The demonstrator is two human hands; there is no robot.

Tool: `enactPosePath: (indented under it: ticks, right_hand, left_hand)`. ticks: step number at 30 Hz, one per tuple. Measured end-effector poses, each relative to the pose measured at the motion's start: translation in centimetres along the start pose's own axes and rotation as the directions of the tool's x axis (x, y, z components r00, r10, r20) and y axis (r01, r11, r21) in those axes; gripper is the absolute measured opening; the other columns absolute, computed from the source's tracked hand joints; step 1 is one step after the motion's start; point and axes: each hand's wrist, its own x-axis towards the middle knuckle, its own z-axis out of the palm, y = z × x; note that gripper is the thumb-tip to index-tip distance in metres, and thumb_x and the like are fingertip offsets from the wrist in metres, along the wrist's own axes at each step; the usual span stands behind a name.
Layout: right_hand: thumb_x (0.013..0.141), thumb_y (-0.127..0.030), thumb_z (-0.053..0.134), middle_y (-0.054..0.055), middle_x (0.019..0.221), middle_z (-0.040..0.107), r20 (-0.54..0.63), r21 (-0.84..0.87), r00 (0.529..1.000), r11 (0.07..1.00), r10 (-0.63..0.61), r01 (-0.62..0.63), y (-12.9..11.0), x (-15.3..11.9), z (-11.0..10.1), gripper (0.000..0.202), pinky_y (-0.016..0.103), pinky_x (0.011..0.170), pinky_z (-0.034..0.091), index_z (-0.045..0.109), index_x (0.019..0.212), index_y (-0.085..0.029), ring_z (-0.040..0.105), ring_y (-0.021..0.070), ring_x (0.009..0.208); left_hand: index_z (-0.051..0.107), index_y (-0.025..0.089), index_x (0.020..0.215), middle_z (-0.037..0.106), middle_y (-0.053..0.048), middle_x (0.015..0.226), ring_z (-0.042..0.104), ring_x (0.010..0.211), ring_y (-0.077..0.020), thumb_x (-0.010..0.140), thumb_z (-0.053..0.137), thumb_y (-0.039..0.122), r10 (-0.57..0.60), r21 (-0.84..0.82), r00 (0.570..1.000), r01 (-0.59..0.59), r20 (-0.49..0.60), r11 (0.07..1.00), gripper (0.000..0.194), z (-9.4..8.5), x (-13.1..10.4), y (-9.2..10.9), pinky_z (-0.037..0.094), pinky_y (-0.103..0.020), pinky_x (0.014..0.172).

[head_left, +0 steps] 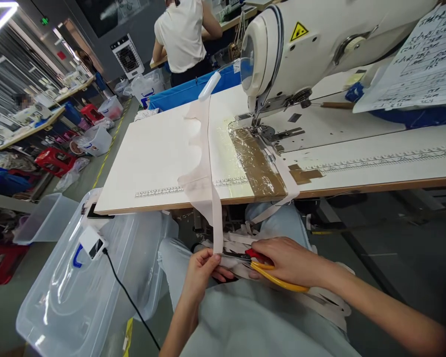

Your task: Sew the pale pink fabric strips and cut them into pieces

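Note:
My left hand [204, 270] pinches the lower end of a pale pink fabric strip [217, 223] above my lap. The strip runs up over the table edge and joins a thin pale pink fabric piece [196, 186] lying on the sewing table. In my right hand [282, 260] are scissors [278, 280] with yellow and red handles. Their dark blades point left and reach the strip beside my left fingertips. More pale strips [241, 240] lie bunched on my lap, partly hidden by my hands. Another pale band [288, 178] hangs from the sewing machine over the table edge.
A white sewing machine [293, 54] stands on the white table [152, 148], with a handwritten sheet [416, 59] at right. Left of me is a clear lidded bin [78, 297] bearing a white device [92, 243] with a black cable. A person [182, 34] sits beyond the table.

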Motion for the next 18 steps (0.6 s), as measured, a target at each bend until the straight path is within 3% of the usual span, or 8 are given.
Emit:
enactPosePath:
  ticks: [13,18]
  right_hand:
    - [0.091,-0.056,0.051,0.004,0.064,0.062,-0.023,-0.088,1.0,0.996,0.004,-0.006,-0.11,0.05,0.8,0.043,0.028,0.052,0.024,0.045,0.065,-0.022,0.058,0.0204,0.058]
    - [0.087,-0.057,0.058,0.008,0.076,0.069,-0.05,-0.103,0.999,0.995,-0.002,-0.003,-0.53,0.15,0.88,0.039,0.029,0.056,0.028,0.056,0.075,-0.02,0.065,0.0252,0.069]
  left_hand:
    - [0.059,0.013,0.073,0.068,-0.007,0.06,0.068,0.053,-0.0192,0.061,0.08,0.062,0.0,-0.007,1.0,0.0,0.005,1.0,0.055,-0.21,0.31,-0.42,0.047,-0.023,0.051]
    - [0.059,0.012,0.073,0.068,-0.007,0.057,0.067,0.052,-0.0178,0.06,0.082,0.06,-0.024,-0.013,1.0,0.024,0.016,1.0,0.055,-0.09,0.55,-0.39,0.048,-0.022,0.051]
